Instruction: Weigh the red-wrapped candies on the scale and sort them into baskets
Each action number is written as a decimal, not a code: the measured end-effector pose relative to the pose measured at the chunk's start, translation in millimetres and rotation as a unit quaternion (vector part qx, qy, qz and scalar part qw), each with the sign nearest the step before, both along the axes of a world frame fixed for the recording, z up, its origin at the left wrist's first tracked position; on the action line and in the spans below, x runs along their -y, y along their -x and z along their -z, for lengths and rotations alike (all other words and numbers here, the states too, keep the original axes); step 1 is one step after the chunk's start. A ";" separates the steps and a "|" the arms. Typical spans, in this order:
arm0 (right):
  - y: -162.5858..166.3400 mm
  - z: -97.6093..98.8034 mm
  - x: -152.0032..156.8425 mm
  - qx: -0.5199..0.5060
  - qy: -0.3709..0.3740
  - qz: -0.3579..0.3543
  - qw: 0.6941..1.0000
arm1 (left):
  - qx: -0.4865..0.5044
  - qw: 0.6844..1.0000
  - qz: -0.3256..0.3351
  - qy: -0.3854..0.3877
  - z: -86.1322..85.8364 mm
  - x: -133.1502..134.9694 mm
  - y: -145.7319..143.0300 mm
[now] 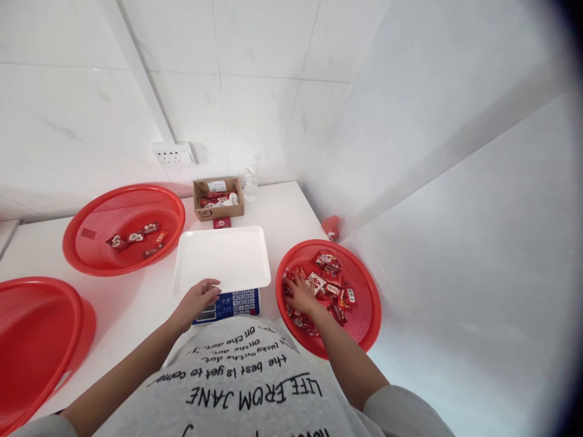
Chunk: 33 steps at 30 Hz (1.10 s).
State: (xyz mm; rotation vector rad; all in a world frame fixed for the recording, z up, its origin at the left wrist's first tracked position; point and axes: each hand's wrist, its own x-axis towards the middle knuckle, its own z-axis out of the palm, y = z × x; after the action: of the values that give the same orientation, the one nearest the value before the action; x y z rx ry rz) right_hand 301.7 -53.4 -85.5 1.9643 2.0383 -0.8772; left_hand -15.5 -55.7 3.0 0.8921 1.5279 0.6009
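My right hand (301, 294) is down in a round red mesh basket (374, 303), its fingers spread over small red wrapped packets (334, 290). Some fingertips are partly lost among the wrappers, and I see no packet clearly gripped. At the front edge of a white weighing tray (223, 258) is my left hand (203, 298), fingers loosely stretched and holding nothing. The tray is bare and sits on a digital scale whose blue keypad (239, 303) shows just below it, partly covered by the grey shirt.
A red basket (75, 243) with several packets stands at left. Another red basket (68, 315) is nearer me. Behind the tray are a cardboard box (219, 212) of packets, a single red packet (222, 223) and clear plastic (250, 182). White walls border the back and right.
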 end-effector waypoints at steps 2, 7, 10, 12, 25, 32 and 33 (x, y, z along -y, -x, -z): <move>2.7 2.8 2.1 0.017 -0.030 0.012 0.999 | 0.002 1.000 0.005 0.003 0.1 -0.6 -1.8; 1.2 9.0 -8.4 -0.040 -0.135 0.096 0.985 | 0.002 1.000 0.021 0.008 -5.5 -2.4 -9.2; -8.2 9.8 -23.2 -0.136 -0.161 0.208 0.955 | -0.001 0.999 0.030 0.011 -7.6 -2.3 -10.6; -17.3 7.8 -31.9 -0.160 -0.178 0.258 0.936 | -0.004 0.999 0.035 0.012 -7.0 -1.5 -9.0; 37.8 -79.9 -21.8 -0.688 -0.016 0.468 0.554 | 0.160 0.980 0.095 0.069 -11.9 -0.5 -28.5; 145.7 -79.4 -26.7 -0.719 0.035 0.419 0.553 | 0.297 0.945 0.009 0.140 -7.4 -2.2 -46.9; 153.9 -76.5 -26.2 -0.710 0.033 0.413 0.569 | 0.291 0.946 -0.018 0.144 -4.6 -2.9 -42.9</move>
State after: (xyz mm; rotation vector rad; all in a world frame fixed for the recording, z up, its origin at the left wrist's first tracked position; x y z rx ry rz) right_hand 147.9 -27.3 -9.0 2.2572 0.8629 -3.5237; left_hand 27.4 -52.8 7.7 0.4079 1.0554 0.5825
